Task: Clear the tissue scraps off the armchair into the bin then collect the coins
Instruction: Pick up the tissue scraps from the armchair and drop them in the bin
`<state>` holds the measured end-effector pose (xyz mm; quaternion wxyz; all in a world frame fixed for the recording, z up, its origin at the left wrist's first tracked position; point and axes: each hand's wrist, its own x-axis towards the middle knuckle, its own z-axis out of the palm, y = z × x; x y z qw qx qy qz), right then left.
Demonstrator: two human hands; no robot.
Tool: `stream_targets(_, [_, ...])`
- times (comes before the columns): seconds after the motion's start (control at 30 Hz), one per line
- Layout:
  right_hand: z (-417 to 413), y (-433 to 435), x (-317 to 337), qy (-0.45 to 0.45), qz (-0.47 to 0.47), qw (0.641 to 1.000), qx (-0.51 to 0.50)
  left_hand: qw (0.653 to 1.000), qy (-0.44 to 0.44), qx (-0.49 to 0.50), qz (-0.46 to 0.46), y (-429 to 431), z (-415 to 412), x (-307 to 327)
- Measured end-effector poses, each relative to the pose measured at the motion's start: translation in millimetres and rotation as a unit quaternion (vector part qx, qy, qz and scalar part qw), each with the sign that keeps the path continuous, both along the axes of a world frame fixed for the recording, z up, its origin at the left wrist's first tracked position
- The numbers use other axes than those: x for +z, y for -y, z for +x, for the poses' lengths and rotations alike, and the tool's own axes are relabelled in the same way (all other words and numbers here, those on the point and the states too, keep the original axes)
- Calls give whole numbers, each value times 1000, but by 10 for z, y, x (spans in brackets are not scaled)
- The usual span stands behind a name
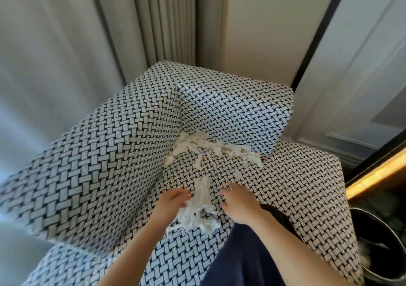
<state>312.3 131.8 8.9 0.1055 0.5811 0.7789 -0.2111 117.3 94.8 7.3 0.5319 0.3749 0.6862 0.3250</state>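
The bin (384,230) is cut off by the right and bottom edges; only part of its rim and inner wall shows. The pale matter (364,257) inside it is blurred and cannot be identified. The armchair (98,153) runs out of frame at the bottom, and its outer arm is smeared by motion blur toward the left edge. The tissue scraps (198,208) cover the seat and the crease at the backrest; what lies beneath cannot be told. The left hand (171,204) meets the heap, grip undetermined. The palm of the right hand (239,206) is hidden. Both forearms are cut off by the bottom edge. The curtain (44,65) is blurred.
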Motion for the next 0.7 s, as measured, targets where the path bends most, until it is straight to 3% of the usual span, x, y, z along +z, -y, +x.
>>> stream_targets(0.13, [11, -38, -132, 188, -51, 979, 61, 1000, -16, 3, -6, 159, -23, -127])
stream_targets(0.27, [-58, -59, -254, 260, -100, 956, 94, 1000, -25, 10, 7, 279, -30, -217])
stream_targets(0.5, [-34, -141, -186, 175, -142, 973, 48, 998, -59, 26, 17, 352, -71, -318])
stream_targets(0.7, [-9, -98, -85, 66, -105, 992, 4, 993, -97, 67, 31, 360, -59, -400])
